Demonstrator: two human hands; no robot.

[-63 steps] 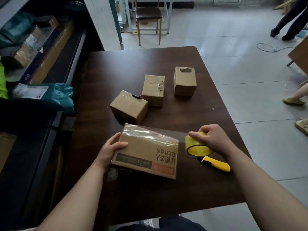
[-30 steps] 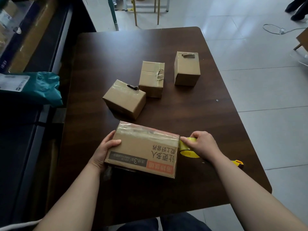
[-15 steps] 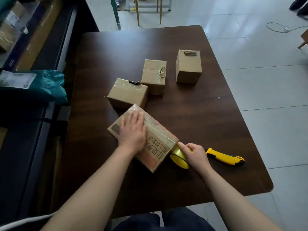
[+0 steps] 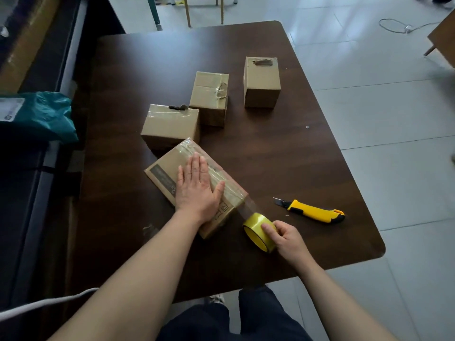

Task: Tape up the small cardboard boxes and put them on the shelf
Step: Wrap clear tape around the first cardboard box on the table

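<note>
A flat printed cardboard box [image 4: 167, 173] lies at an angle on the dark wooden table [image 4: 283, 153], with clear tape along its top. My left hand [image 4: 197, 188] presses flat on it, fingers straight. My right hand [image 4: 283, 236] grips a yellow tape roll [image 4: 257, 230] just off the box's near right corner, and a strip of tape runs from the roll up to the box. Three small brown boxes stand behind: one [image 4: 170, 125] touching the flat box's far end, one [image 4: 210, 97] in the middle, one [image 4: 262, 82] further right.
A yellow utility knife [image 4: 312, 210] with its blade out lies right of the tape roll. On the left runs a dark shelf [image 4: 37, 148] with a teal mailer bag [image 4: 41, 114] and cartons. Chair legs stand beyond the table's far edge. A white cable crosses lower left.
My left hand went from gripping the box's left end to pressing flat on its top. The box has turned at an angle. My right hand drew the tape roll off the near right corner.
</note>
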